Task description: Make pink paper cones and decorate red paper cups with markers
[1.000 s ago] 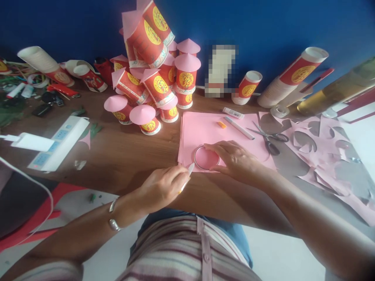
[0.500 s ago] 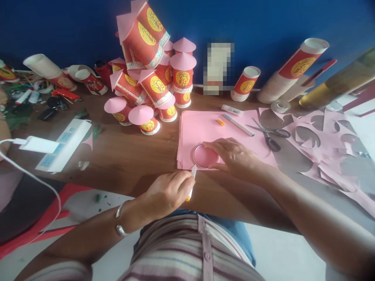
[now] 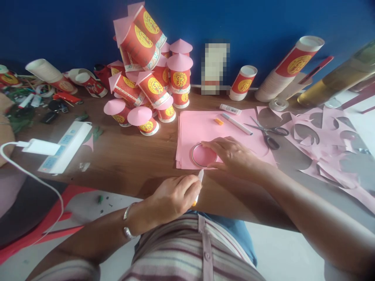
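Note:
My left hand (image 3: 178, 195), a silver bracelet (image 3: 128, 222) round its wrist, grips a white marker pen (image 3: 200, 175) with an orange end. The pen's tip points up at the near edge of the pink paper sheets (image 3: 190, 125), close to a thin metal ring (image 3: 192, 155). This ring lies flat on the paper. My right hand (image 3: 234, 156) holds its right side with thumb and fingers, the palm resting on the sheets. Beyond the hand, a second marker pen (image 3: 236, 124) and a loose orange cap (image 3: 218, 121) lie on the same paper.
Black-handled scissors (image 3: 271, 134) rest at the paper's right edge, beside cut pink scraps (image 3: 325, 144). Red paper cups with pink cone tops (image 3: 180, 72) are piled at the back. A white power strip (image 3: 66, 146) lies left. Stacked cups (image 3: 287, 70) and a tape roll (image 3: 278, 104) stand back right.
My left hand has shifted slightly right with the marker pen, along the near edge of the paper. My right hand and the ring stay in place on the sheets.

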